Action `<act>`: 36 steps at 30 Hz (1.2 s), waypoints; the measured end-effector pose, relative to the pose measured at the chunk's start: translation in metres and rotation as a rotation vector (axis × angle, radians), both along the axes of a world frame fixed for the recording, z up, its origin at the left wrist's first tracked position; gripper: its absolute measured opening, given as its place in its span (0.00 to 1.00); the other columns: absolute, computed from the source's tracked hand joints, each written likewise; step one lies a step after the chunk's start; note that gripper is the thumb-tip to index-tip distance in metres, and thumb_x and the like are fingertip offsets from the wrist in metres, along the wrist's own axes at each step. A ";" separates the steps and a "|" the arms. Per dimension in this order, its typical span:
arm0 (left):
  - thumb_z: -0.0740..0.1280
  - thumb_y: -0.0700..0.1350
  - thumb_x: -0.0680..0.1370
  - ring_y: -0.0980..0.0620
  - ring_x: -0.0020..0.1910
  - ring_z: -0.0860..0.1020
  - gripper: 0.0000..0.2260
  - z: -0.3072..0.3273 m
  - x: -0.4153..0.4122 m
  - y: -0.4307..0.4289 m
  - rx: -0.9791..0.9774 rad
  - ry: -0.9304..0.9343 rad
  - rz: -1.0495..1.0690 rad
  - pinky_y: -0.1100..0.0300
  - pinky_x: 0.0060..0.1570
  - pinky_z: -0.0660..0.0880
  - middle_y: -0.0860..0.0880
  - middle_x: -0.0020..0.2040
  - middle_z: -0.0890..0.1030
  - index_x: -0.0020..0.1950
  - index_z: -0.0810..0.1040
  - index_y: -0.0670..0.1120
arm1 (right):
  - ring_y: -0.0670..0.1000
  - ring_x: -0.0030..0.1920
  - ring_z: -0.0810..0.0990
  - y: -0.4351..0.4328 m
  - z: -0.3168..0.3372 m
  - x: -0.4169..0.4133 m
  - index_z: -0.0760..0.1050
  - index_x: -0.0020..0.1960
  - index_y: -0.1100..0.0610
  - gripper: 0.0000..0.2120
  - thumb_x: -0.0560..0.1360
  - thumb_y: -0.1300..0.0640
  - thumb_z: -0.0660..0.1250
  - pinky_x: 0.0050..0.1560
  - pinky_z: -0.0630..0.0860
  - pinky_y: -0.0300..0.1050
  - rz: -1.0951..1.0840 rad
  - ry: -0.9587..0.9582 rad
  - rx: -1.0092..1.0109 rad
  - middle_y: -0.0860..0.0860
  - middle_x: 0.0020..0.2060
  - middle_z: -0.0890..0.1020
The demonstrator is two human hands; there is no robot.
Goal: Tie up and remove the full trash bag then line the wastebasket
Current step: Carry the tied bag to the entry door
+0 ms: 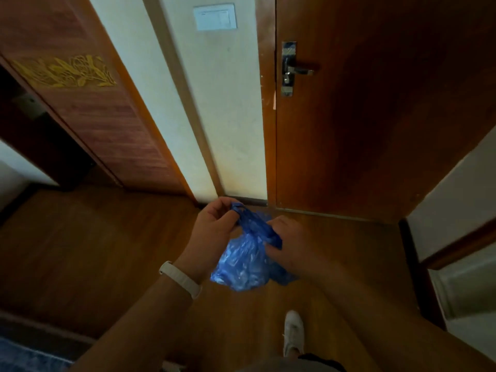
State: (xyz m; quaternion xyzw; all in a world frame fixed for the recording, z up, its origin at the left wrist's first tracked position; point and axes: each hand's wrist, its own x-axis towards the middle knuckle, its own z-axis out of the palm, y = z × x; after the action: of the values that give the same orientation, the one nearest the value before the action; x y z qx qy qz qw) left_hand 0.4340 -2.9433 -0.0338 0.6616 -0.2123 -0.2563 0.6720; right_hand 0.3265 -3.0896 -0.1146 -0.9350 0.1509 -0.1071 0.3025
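Wooden flooring (80,251) runs underfoot in a dim entryway, with the corner of a blue rug (24,355) at the lower left edge. Closest in, a white shoe (293,332) stands on the boards, toe pointing toward the door. Both bare forearms reach forward from the bottom of the view, and the left wrist wears a white band (181,279).

Between the hands is the blue trash bag (241,267), bulging and crinkled, held out above the floor in front of the person. The left hand (214,226) pinches the twisted strands at the top of the bag, fingers curled round them. The right hand (291,242) grips the gathered neck just below, fingers wrapped over the plastic.

Beyond the bag a closed brown wooden door (375,116) carries a metal lever handle (298,69) on a lock plate. Left of its frame is a strip of cream wall (228,116) with a white light switch (215,17) high up. Farther left leans a reddish wooden panel (94,116) bearing a gold leaf motif (64,72).
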 end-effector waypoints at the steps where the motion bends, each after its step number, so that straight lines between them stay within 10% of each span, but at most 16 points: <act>1: 0.61 0.33 0.75 0.53 0.41 0.82 0.13 0.003 0.011 -0.013 0.001 0.014 0.014 0.64 0.42 0.78 0.49 0.40 0.83 0.43 0.81 0.48 | 0.46 0.44 0.75 -0.015 0.000 0.014 0.72 0.46 0.48 0.08 0.68 0.49 0.63 0.41 0.66 0.35 0.002 -0.008 -0.013 0.45 0.44 0.76; 30: 0.66 0.43 0.73 0.45 0.44 0.80 0.07 -0.069 0.329 -0.191 0.044 0.139 0.119 0.49 0.49 0.79 0.44 0.43 0.83 0.43 0.82 0.55 | 0.44 0.47 0.71 -0.202 -0.060 0.334 0.71 0.53 0.53 0.14 0.71 0.52 0.70 0.45 0.70 0.39 0.220 0.099 -0.026 0.46 0.46 0.73; 36: 0.64 0.31 0.78 0.45 0.46 0.80 0.10 -0.089 0.397 -0.198 0.068 0.189 0.152 0.52 0.52 0.78 0.44 0.44 0.82 0.46 0.78 0.45 | 0.45 0.47 0.73 -0.219 -0.081 0.406 0.70 0.55 0.51 0.17 0.69 0.52 0.70 0.46 0.72 0.37 0.206 0.119 0.037 0.44 0.47 0.72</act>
State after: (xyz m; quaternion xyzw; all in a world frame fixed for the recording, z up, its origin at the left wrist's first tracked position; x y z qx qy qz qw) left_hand 0.8309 -3.1408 -0.1224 0.6711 -0.0886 -0.2727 0.6837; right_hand 0.7324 -3.3084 -0.1957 -0.9446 0.0735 -0.0169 0.3195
